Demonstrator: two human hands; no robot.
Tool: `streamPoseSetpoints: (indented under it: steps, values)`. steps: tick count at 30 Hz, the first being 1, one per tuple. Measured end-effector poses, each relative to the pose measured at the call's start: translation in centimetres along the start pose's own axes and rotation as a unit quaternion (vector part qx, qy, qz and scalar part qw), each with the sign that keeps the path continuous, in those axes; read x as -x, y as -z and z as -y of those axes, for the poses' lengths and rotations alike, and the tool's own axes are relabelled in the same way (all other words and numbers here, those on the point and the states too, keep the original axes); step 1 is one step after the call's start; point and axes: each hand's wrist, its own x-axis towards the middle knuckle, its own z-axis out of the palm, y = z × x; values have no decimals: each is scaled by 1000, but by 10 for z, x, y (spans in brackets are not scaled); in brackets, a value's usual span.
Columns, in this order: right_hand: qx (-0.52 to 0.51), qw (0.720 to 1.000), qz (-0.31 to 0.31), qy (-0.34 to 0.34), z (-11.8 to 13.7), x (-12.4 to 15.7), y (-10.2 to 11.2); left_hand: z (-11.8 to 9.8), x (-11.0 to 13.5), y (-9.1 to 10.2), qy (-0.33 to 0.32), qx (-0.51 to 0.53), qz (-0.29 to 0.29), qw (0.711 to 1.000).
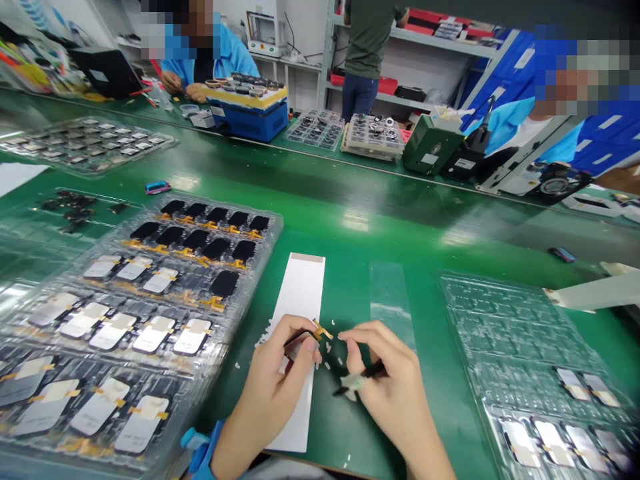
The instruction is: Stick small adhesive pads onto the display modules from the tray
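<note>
My left hand (280, 380) pinches a small display screen (299, 341) between thumb and fingers, and its orange flex cable (323, 329) sticks out to the right. Just right of that cable is my right hand (387, 373), index fingertip and thumb slightly apart. A thin dark tool (374, 369) is tucked in its curled fingers; its kind is partly hidden. A pale scrap (353, 383) clings by the tool's end. Under my left hand lies a long white strip (300, 287), with several tiny white bits (328, 347) scattered around it.
A clear tray (270, 267) of several screens, black or silver side up, lies at left. Another tray (465, 333) with several screens is at right. A clear film (390, 293) lies on the green table (350, 233). Two people sit across; another stands behind.
</note>
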Motion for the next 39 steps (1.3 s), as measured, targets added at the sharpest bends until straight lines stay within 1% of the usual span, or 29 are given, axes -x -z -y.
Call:
streamPoseSetpoints:
  steps: [2, 4, 6, 8, 10, 12, 14, 15, 17, 21, 26, 29, 31, 33, 36, 39]
  values:
    - [10, 1000, 19, -20, -5, 0, 0, -2, 0, 0, 15, 55, -19, 998]
    - [4, 998, 5, -64, -10, -1, -1, -5, 0, 0, 28, 100, -20, 994]
    - [-57, 989, -17, -134, -11, -2, -1, -6, 0, 1, 38, 133, 1, 990]
    - [-157, 967, -19, -202, -10, -6, -1, -7, 1, 1, 53, 160, 44, 985]
    - [-249, 938, 21, -241, -6, -10, 0, -7, 1, 2, 66, 177, 95, 977]
    - [-309, 910, 87, -261, -3, -12, -2, -7, 2, 1, 66, 172, 122, 975]
    - [-350, 885, 133, -275, -1, -12, -5, -6, 3, 1, 51, 156, 120, 979]
    - [-363, 877, 142, -280, -1, -10, -7, -5, 4, 0, 44, 149, 117, 981]
    - [-377, 870, 142, -285, -1, -8, -10, -3, 5, 0, 39, 143, 114, 982]
    - [-373, 872, 136, -286, -3, -4, -12, -1, 7, 0, 57, 141, 122, 981]
    - [-363, 875, 131, -293, -4, -4, -11, -3, 7, 1, 58, 129, 145, 979]
    - [-351, 879, 126, -297, -3, -3, -11, -3, 7, 1, 67, 142, 157, 975]
    - [-334, 889, 120, -291, -2, -3, -11, -3, 8, 2, 72, 150, 166, 972]
    - [-311, 905, 108, -270, 1, -2, -12, -3, 9, 2, 75, 147, 165, 972]
    - [-272, 935, 71, -215, 4, -1, -12, -2, 8, 1, 76, 137, 152, 976]
    - [-247, 952, 52, -174, 6, -1, -12, -1, 7, 0, 80, 144, 155, 974]
